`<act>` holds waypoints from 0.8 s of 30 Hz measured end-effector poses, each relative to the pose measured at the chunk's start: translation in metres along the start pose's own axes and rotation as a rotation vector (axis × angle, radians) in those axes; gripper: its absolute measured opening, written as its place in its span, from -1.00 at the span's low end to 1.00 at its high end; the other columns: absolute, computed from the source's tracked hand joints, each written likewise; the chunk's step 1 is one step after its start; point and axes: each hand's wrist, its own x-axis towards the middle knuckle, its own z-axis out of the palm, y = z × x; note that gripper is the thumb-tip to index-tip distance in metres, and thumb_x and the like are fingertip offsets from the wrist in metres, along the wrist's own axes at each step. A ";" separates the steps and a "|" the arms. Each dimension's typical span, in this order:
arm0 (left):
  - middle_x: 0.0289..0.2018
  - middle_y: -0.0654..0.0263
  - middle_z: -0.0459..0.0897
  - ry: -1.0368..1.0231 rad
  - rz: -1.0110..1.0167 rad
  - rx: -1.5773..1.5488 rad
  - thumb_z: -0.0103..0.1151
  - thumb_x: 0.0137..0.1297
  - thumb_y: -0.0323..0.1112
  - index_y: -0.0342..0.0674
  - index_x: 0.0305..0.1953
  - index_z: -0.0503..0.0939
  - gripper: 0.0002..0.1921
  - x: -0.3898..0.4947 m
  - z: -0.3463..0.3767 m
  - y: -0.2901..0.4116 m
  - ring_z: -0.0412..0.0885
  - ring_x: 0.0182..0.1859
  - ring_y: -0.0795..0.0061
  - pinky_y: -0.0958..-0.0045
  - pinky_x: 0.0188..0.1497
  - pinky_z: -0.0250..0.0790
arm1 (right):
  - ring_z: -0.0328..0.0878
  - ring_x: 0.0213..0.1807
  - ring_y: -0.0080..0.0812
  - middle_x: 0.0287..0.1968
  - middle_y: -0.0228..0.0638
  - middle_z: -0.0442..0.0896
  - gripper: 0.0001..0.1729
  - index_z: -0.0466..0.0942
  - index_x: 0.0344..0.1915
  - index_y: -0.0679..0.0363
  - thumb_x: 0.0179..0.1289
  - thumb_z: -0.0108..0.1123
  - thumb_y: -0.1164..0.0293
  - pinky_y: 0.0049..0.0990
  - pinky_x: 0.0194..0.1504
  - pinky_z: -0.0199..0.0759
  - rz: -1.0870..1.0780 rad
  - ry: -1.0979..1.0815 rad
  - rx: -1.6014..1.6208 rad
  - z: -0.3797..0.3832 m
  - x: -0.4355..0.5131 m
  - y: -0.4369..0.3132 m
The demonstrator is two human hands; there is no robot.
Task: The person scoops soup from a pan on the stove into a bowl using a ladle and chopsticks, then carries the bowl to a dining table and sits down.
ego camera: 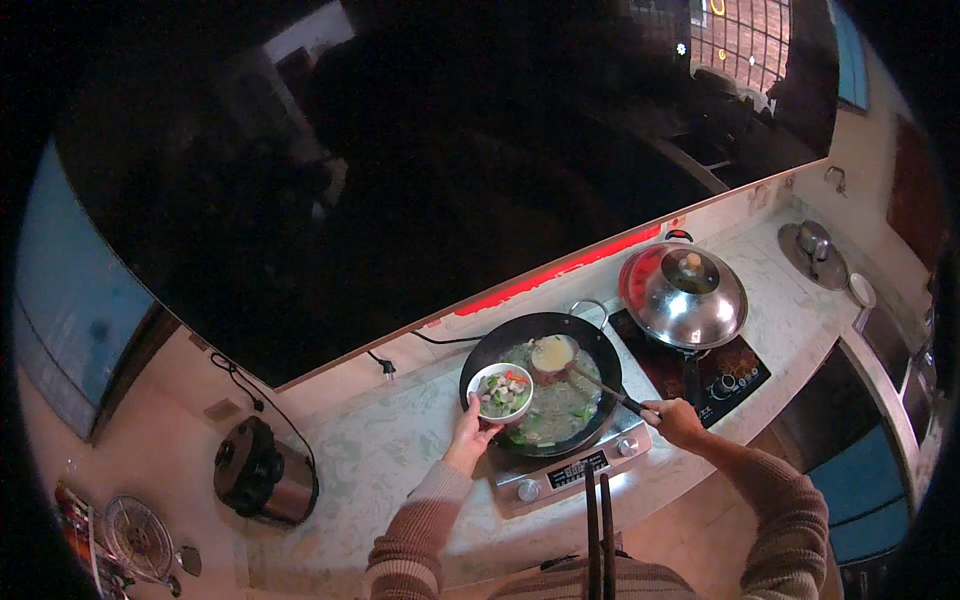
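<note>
My left hand (472, 435) grips a white bowl (504, 418) by its lower left rim, over the near left part of a black wok (609, 352). Meat pieces, green vegetables and orange-red strips (506, 394) fill the bowl. My right hand (675, 421) is closed around the dark handle of a ladle (600, 384). Pale liquid sits in the ladle's bowl (553, 352), above the soup (559, 409) in the wok. That soup is cloudy, with green leaves in it. Beneath the wok is a silver induction cooker (577, 476) with two knobs and a display.
A second pan under a shiny domed lid (684, 296) stands on a black induction cooker (739, 375) to the right. An electric pressure cooker (266, 472) stands at the left. A large dark glossy panel (450, 187) overhangs the counter's back. A sink (885, 322) lies far right.
</note>
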 end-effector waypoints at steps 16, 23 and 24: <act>0.00 0.18 0.36 -0.071 -0.003 0.005 0.00 0.11 0.14 -0.30 0.04 0.23 -0.34 0.033 0.004 -0.019 0.35 0.04 0.24 0.10 0.02 0.28 | 0.48 -0.61 -0.16 -0.66 -0.21 0.47 -0.73 0.50 -0.35 0.08 0.18 -0.07 0.16 -0.24 -0.49 0.36 -0.137 -0.123 -0.175 -0.079 -0.001 -0.064; -0.02 0.21 0.38 -0.084 0.000 0.025 0.02 0.10 0.14 -0.21 0.03 0.27 -0.39 0.034 0.016 -0.018 0.37 -0.01 0.29 0.13 -0.02 0.30 | 0.49 -0.65 -0.25 -0.69 -0.27 0.47 -0.74 0.49 -0.33 0.06 0.20 -0.10 0.18 -0.28 -0.54 0.38 -0.228 -0.113 -0.269 -0.089 -0.011 -0.074; -0.03 0.23 0.39 -0.089 -0.006 0.031 0.02 0.10 0.14 -0.19 0.02 0.28 -0.40 0.030 0.020 -0.016 0.38 -0.02 0.30 0.12 -0.03 0.30 | 0.49 -0.64 -0.25 -0.65 -0.26 0.47 -0.75 0.48 -0.29 0.06 0.20 -0.10 0.19 -0.28 -0.56 0.37 -0.246 -0.104 -0.346 -0.089 -0.012 -0.074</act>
